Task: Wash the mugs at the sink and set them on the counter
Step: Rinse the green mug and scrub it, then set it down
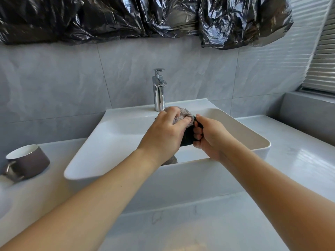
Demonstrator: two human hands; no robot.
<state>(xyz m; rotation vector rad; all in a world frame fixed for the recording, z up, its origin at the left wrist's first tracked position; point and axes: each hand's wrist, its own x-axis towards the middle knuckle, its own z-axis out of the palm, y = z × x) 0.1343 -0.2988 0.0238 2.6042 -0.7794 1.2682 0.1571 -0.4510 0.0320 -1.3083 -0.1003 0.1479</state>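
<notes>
The tap (159,91) is polished chrome metal, mirror-bright. The sink (112,142) is smooth, glossy white ceramic. A nubby grey cloth (181,115) looks soft and rough. The mug (27,161) on the counter's (290,156) left edge is matt brown outside, glossy white inside. Crinkled black plastic sheeting (126,17) shines.

- The counter (297,156) is pale grey and shiny, and it runs along the grey tiled wall.
- A white sink (108,153) sits on top of the counter, in the middle. It is a wide, shallow bowl with thick sides.
- A brown mug (29,161) stands on the counter, left of the sink and a little apart from it. It is white inside, it stands upright, and its handle points toward the near left.
</notes>
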